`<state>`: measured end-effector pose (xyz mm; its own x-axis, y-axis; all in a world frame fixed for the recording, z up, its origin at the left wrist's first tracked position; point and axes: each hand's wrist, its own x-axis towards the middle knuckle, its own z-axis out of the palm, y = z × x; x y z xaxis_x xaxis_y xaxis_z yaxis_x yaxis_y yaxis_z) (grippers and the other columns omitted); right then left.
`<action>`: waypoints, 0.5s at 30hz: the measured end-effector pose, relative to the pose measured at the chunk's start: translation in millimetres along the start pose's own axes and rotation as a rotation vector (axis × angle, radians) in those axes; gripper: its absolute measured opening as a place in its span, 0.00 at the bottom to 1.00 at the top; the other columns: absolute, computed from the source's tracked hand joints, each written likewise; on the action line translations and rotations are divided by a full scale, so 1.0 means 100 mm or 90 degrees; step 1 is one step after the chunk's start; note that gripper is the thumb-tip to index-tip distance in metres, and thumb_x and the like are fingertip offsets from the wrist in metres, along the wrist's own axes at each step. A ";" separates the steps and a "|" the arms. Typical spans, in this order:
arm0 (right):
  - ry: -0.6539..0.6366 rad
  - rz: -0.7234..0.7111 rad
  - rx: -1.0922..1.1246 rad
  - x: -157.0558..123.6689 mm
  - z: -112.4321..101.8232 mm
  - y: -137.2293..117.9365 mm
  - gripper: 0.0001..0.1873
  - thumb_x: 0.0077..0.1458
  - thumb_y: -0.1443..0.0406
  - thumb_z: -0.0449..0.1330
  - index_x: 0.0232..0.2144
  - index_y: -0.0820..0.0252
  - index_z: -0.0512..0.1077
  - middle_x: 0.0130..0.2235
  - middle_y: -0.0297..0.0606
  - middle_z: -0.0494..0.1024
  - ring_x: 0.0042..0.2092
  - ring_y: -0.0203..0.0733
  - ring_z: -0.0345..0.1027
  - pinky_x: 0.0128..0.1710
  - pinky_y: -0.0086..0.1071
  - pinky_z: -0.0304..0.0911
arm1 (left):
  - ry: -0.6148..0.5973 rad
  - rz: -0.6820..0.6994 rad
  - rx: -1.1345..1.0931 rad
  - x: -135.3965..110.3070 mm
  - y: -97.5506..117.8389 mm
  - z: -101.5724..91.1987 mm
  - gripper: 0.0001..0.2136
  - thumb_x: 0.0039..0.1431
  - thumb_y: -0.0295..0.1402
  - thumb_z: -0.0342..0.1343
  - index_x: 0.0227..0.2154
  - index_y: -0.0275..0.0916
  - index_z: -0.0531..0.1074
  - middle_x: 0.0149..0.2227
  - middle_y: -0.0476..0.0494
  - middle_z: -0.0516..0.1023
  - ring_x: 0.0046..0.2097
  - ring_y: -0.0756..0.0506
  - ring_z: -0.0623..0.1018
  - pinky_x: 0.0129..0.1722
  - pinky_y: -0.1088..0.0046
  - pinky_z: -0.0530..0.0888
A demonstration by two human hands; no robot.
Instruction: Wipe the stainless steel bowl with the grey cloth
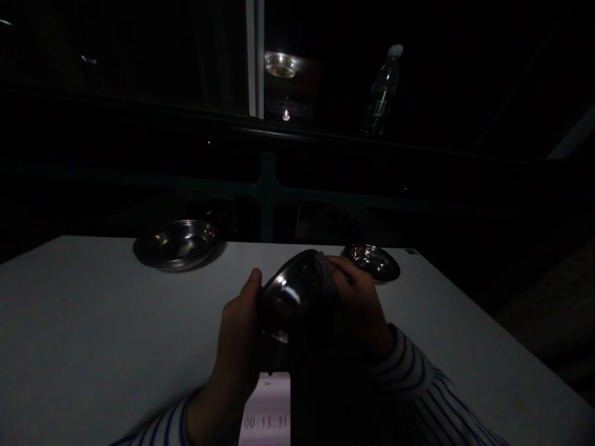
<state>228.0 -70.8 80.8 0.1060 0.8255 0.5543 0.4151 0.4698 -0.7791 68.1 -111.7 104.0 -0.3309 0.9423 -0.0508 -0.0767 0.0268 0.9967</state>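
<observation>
In the head view, a shiny metal bowl (288,300) is held tilted above the white table. My left hand (239,328) grips its left side, with the thumb up along the rim. At the bowl's right rim, my right hand (357,297) is closed on a dark cloth (328,279), pressing it to the metal. The cloth's lower part hangs in deep shadow, so its outline is hard to make out. Behind my right hand, another metal bowl (374,263) rests on the table. A stack of metal bowls (176,244) stands at the table's far left.
The white table (116,328) spans the foreground. Below my hands, a lit phone screen (267,412) displays a timer. Beyond the table's back edge, a capped plastic bottle (383,90) stands by dark glass with a pale upright frame (255,59). The surroundings are very dark.
</observation>
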 end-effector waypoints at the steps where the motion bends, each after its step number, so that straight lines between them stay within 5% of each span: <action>1: 0.001 -0.016 -0.005 0.00 0.00 0.00 0.12 0.55 0.67 0.51 0.36 0.61 0.74 0.39 0.40 0.76 0.42 0.39 0.70 0.41 0.33 0.67 | -0.008 0.004 0.004 -0.01 0.01 0.00 0.15 0.50 0.45 0.51 0.17 0.41 0.66 0.15 0.52 0.66 0.20 0.49 0.66 0.23 0.73 0.65; 8: -0.067 -0.312 -0.187 -0.11 -0.01 -0.11 0.14 0.58 0.65 0.50 0.44 0.59 0.69 0.47 0.41 0.73 0.49 0.41 0.65 0.47 0.39 0.63 | -0.082 -0.093 -0.053 -0.02 0.06 0.04 0.20 0.50 0.48 0.50 0.12 0.39 0.63 0.14 0.51 0.66 0.19 0.50 0.66 0.22 0.74 0.65; 15: -0.136 -0.522 -0.335 -0.30 0.18 -0.28 0.11 0.58 0.65 0.50 0.42 0.58 0.68 0.40 0.39 0.76 0.43 0.42 0.67 0.40 0.36 0.65 | -0.095 -0.083 -0.071 0.01 0.03 0.03 0.20 0.44 0.52 0.53 0.13 0.39 0.62 0.12 0.55 0.61 0.17 0.52 0.61 0.20 0.75 0.63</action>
<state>196.3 -102.9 81.1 -0.5356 0.3710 0.7586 0.6401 0.7643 0.0782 70.4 -109.5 106.9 -0.1690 0.9724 -0.1607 -0.2159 0.1225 0.9687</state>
